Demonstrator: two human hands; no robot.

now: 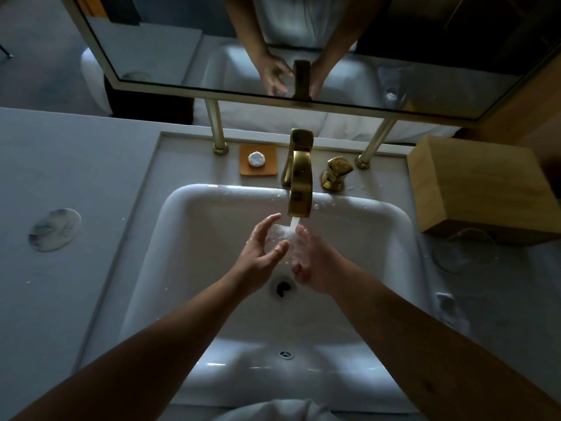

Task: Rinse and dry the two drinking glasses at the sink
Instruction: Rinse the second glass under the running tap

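A clear drinking glass [280, 240] is held over the white sink basin [188, 226], right under the running stream from the brass faucet [300, 189]. My left hand [261, 256] curls around its left side, thumb and fingers wrapped over it. My right hand [314, 264] presses against its right side, and water runs over the fingers. A second clear glass [455, 253] seems to stand on the counter to the right of the basin, seen from above and faint in the dim light.
A brass tap handle [335, 173] sits right of the faucet. At the back left lies a wrapped soap on an orange dish [258, 161]. A wooden box [479, 189] stands at the right. On the left counter lies a round marble coaster [54, 230]. The mirror [273, 41] hangs behind.
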